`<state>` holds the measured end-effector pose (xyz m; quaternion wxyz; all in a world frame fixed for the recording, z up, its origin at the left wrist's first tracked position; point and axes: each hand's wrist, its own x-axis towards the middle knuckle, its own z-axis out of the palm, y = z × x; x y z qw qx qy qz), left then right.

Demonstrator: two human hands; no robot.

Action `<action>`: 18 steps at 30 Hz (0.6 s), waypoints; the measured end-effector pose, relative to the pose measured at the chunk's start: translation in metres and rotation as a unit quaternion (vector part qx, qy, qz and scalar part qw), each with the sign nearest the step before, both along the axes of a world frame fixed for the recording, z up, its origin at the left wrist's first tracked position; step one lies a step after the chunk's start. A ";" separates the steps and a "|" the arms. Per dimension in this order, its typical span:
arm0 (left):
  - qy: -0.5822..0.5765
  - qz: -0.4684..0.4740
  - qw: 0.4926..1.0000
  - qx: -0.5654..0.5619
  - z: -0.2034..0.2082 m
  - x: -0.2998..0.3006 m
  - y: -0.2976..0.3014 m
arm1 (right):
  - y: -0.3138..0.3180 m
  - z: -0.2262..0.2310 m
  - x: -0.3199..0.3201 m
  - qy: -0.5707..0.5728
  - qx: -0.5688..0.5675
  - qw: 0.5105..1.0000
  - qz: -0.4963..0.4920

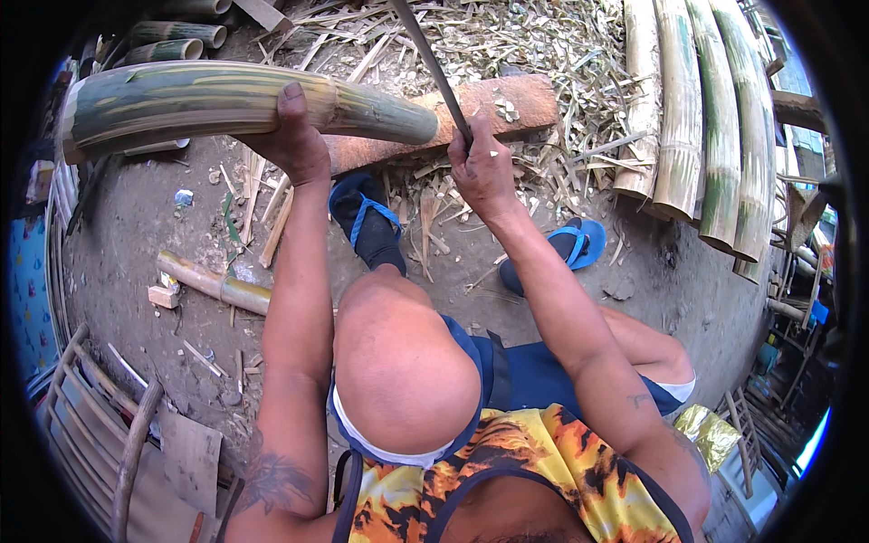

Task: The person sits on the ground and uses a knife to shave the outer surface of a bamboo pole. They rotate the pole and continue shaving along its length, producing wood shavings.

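The person's left hand (291, 140) is clamped on a thick bamboo pole (204, 104), thumb pressed over the upper side while the fingers are hidden beneath. The pole slants across the upper left, its narrower end above a reddish-brown block (516, 100) on the ground; whether the two touch cannot be told. The right hand (486, 165) is closed tightly around the lower end of a long dark tool (424, 50), which rises out of view at the top, just beyond the pole's narrow end. The tool and the pole appear apart.

The pole looks partly worked: pale yellow streaks run along it where the skin seems shaved away, while green patches remain, mostly toward both ends. Judging by those patches, a fair share of its surface is left untouched.

Past the block lies a wide litter of shavings (543, 32). To the right, a row of long bamboo poles (679, 118) shows similar pale and green stripes, so several others seem at least partly done. More bamboo lengths (172, 50) lie at the upper left, and a shorter bamboo piece (217, 285) rests on the dirt near the left forearm.
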<state>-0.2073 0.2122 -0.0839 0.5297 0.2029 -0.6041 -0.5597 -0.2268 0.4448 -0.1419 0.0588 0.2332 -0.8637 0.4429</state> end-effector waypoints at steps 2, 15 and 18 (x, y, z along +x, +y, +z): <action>-0.005 0.010 1.000 -0.011 0.000 -0.001 0.000 | -0.001 -0.009 -0.005 -0.157 0.175 0.972 -0.008; 0.028 -0.101 0.994 0.020 -0.033 0.004 -0.024 | 0.007 0.022 0.001 -0.039 -0.024 0.999 0.011; 0.033 -0.091 0.995 0.022 -0.033 0.002 -0.024 | 0.006 0.002 -0.012 -0.248 0.317 0.915 0.005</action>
